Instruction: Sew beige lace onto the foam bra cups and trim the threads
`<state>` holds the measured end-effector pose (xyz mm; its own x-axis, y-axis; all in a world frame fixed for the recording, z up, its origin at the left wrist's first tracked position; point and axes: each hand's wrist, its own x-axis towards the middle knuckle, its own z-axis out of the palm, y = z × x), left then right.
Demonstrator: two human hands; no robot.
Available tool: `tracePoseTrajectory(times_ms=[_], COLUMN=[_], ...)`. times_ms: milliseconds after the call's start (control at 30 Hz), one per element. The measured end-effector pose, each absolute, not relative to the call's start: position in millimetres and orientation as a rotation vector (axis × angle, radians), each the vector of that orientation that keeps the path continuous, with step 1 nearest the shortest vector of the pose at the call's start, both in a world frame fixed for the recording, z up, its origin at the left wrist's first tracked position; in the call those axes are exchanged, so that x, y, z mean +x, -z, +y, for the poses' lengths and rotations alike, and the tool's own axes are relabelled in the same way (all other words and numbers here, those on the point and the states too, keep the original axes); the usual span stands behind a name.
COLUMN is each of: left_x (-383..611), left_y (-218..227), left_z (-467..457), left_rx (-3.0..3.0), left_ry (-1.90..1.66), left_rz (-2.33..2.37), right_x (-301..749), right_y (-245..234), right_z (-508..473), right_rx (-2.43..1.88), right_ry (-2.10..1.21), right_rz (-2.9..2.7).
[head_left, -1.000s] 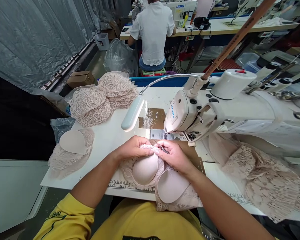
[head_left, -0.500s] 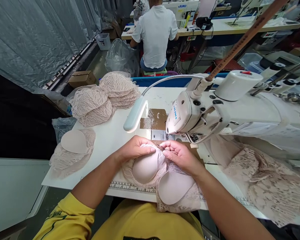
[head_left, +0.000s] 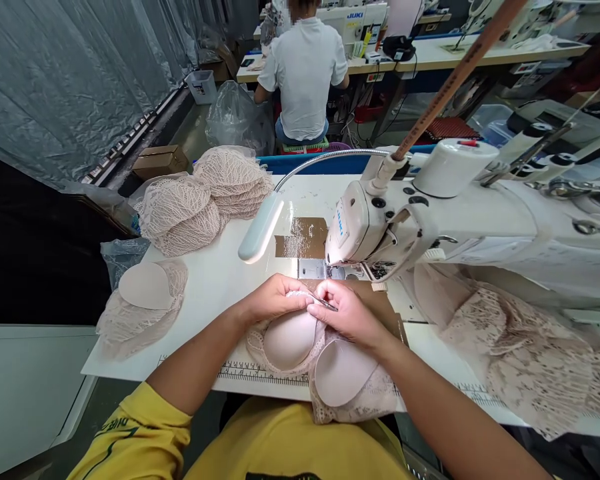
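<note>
Across the white counter (head_left: 215, 280), near the front edge, see from the left: the left grip (head_left: 275, 298), forearm slanting inward, pinched closed on the upper edge of a lace bra (head_left: 290, 340); then thread snips (head_left: 326, 305), clasped in the curled right grip (head_left: 347, 312). Best to hold the lace taut, pointing the tips clear of it.

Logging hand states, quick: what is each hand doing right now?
Left hand: closed, pinching the upper edge of the lace garment.
Right hand: closed, holding a small metal tool.
</note>
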<state>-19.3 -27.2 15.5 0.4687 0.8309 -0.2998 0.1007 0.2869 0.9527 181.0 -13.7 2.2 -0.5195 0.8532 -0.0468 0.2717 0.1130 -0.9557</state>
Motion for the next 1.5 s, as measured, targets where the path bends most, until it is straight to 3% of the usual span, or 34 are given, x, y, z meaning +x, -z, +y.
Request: tracePoseTrajectory(times_ms=[233,433,667,1100,1500], left_x=[-37,-19,16,10,5], left_y=[-20,-27,-14,-8,0], left_z=[5,12,-24,3,11], left_rx=[1.614,2.214,2.533,2.786,2.839], left_ry=[-0.421,-0.540,-0.427,-0.188,-0.244], left_rz=[1.351,1.666,1.316,1.126,1.093], right_x=[207,219,221,217,214], right_y=[-15,-3,8,5,1], right_z=[-9,-11,-13,-12,-11], right_rx=[-1.473,-1.432,-1.401,-1.514,-1.516], right_ry=[-1.022,-0.725,-0.492,-0.547,-0.454], right_rz=[-2.207,-2.438,-2.453,-2.529,-2.574])
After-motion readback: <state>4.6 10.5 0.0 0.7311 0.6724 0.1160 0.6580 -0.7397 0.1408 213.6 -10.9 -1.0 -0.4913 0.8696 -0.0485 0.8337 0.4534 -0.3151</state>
